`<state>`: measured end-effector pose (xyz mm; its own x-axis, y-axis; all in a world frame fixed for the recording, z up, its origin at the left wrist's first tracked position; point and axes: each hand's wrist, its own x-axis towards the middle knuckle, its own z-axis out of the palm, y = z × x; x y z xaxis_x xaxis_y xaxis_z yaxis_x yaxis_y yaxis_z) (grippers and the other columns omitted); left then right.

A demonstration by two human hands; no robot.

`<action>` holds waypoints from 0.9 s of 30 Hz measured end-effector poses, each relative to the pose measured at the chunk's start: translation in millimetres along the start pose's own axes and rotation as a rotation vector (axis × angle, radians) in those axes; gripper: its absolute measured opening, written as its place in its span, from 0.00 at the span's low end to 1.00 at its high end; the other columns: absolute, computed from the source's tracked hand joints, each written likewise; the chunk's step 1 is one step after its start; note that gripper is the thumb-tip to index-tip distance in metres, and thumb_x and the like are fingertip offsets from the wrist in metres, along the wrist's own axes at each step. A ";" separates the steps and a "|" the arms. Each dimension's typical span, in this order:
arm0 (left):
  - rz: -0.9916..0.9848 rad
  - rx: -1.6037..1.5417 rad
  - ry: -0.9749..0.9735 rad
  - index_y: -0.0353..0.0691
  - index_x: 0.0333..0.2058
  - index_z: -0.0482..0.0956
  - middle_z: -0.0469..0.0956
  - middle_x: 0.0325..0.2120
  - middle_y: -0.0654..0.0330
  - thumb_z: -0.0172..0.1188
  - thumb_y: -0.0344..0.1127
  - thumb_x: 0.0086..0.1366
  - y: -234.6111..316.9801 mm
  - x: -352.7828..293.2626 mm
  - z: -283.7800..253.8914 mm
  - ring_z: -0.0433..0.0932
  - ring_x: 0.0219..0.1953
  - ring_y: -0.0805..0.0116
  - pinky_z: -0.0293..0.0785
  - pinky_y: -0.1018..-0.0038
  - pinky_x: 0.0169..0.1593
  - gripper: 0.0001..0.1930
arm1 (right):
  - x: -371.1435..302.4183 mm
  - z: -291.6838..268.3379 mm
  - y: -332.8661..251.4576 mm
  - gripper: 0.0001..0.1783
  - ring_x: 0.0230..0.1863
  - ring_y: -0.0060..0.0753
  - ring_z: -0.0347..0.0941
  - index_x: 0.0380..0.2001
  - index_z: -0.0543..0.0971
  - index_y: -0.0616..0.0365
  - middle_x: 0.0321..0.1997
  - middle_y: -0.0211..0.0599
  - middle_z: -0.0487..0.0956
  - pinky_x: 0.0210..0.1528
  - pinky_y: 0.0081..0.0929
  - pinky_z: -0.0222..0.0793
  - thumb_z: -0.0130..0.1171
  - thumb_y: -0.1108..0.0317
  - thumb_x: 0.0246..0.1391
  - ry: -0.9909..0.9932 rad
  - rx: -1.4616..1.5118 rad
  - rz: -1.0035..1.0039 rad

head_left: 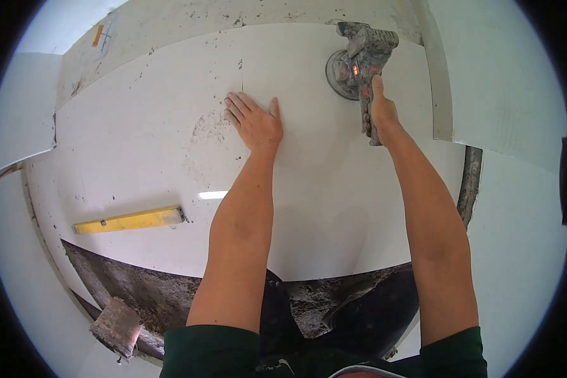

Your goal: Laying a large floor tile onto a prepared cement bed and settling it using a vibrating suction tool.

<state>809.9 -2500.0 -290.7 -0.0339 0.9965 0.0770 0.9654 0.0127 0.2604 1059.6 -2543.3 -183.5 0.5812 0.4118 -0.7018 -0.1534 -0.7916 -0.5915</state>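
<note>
My right hand (pixel 383 112) is wrapped round the handle of a dusty grey tile vibrator (pixel 366 47). Its round suction pad rests on a large pale tile (pixel 334 189), towards the far right, and small red lights glow on its body. My left hand (pixel 255 124) lies flat on the pale tiled surface with its fingers spread, just below a thin seam between tiles. Nothing is in that hand. Dark specks and smears of mortar mark the surface beside its fingers.
A yellow spirit level (pixel 138 219) lies on the tiles at the left. Rough dark mortar bed (pixel 138 283) shows along the near edge, where I kneel or crouch. A dirty, squarish reddish-grey object (pixel 116 324) is at the lower left. Pale walls (pixel 504 82) bound both sides.
</note>
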 end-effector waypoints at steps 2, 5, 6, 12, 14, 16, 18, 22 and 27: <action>-0.012 0.002 -0.031 0.20 0.66 0.49 0.45 0.70 0.36 0.44 0.62 0.70 0.4 -0.2 -0.5 0.40 0.74 0.44 0.33 0.54 0.74 0.46 | -0.8 1.0 0.7 0.43 0.15 0.29 0.62 0.19 0.72 0.57 0.16 0.29 0.67 0.18 0.32 0.59 0.45 0.21 0.53 0.000 0.000 0.026; -0.026 0.037 -0.068 0.23 0.68 0.47 0.42 0.72 0.39 0.40 0.62 0.71 1.1 -0.6 -2.6 0.36 0.75 0.48 0.30 0.56 0.75 0.45 | -3.5 4.7 2.1 0.44 0.15 0.28 0.62 0.19 0.72 0.57 0.16 0.29 0.67 0.18 0.32 0.59 0.45 0.21 0.53 0.030 0.019 -0.034; -0.029 0.042 -0.059 0.23 0.68 0.47 0.42 0.72 0.39 0.40 0.62 0.71 1.5 -0.4 -3.5 0.36 0.75 0.48 0.30 0.56 0.75 0.45 | -4.8 5.8 2.5 0.43 0.14 0.29 0.62 0.19 0.71 0.57 0.16 0.29 0.66 0.18 0.32 0.59 0.45 0.21 0.53 0.031 0.030 -0.045; -0.030 0.038 -0.071 0.23 0.68 0.47 0.42 0.72 0.39 0.40 0.62 0.71 3.8 1.0 -5.4 0.36 0.75 0.48 0.30 0.56 0.75 0.45 | -15.2 6.2 4.1 0.43 0.13 0.30 0.60 0.18 0.69 0.56 0.15 0.29 0.64 0.17 0.32 0.58 0.44 0.21 0.54 0.011 0.075 0.026; -0.035 0.044 -0.080 0.23 0.68 0.48 0.42 0.71 0.39 0.40 0.62 0.71 3.7 0.7 -4.7 0.37 0.75 0.47 0.31 0.56 0.75 0.45 | -18.3 6.5 5.4 0.43 0.13 0.30 0.60 0.17 0.69 0.56 0.14 0.30 0.64 0.17 0.33 0.58 0.44 0.21 0.54 0.015 0.078 0.033; -0.027 0.037 -0.062 0.23 0.68 0.48 0.42 0.71 0.39 0.40 0.62 0.71 3.8 0.9 -3.6 0.37 0.75 0.47 0.31 0.56 0.75 0.45 | -20.1 7.4 7.0 0.43 0.13 0.31 0.61 0.17 0.69 0.56 0.14 0.31 0.65 0.17 0.34 0.59 0.44 0.21 0.54 0.029 0.071 0.017; -0.027 0.040 -0.051 0.23 0.68 0.49 0.43 0.71 0.38 0.41 0.62 0.71 3.0 0.7 -3.6 0.37 0.75 0.47 0.31 0.56 0.75 0.45 | -21.1 7.8 8.8 0.43 0.13 0.31 0.61 0.17 0.69 0.56 0.15 0.31 0.65 0.17 0.34 0.59 0.44 0.21 0.53 0.019 0.075 0.029; -0.009 0.000 -0.018 0.21 0.67 0.49 0.44 0.70 0.37 0.43 0.61 0.70 3.0 1.8 -4.5 0.39 0.74 0.45 0.32 0.55 0.75 0.45 | -20.7 6.6 10.8 0.44 0.13 0.31 0.62 0.18 0.70 0.57 0.14 0.31 0.66 0.17 0.34 0.59 0.43 0.21 0.54 0.052 0.057 0.036; -0.003 0.033 -0.043 0.21 0.67 0.49 0.44 0.71 0.37 0.42 0.62 0.71 1.5 1.1 -6.2 0.38 0.74 0.45 0.32 0.55 0.75 0.45 | -22.1 2.2 14.3 0.44 0.13 0.30 0.62 0.17 0.70 0.57 0.14 0.29 0.65 0.17 0.32 0.59 0.44 0.21 0.53 0.032 0.055 0.050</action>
<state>809.7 -2499.3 -284.2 -0.0265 0.9991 0.0341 0.9733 0.0180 0.2287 1042.8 -2562.8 -177.4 0.5969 0.3574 -0.7184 -0.2256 -0.7845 -0.5777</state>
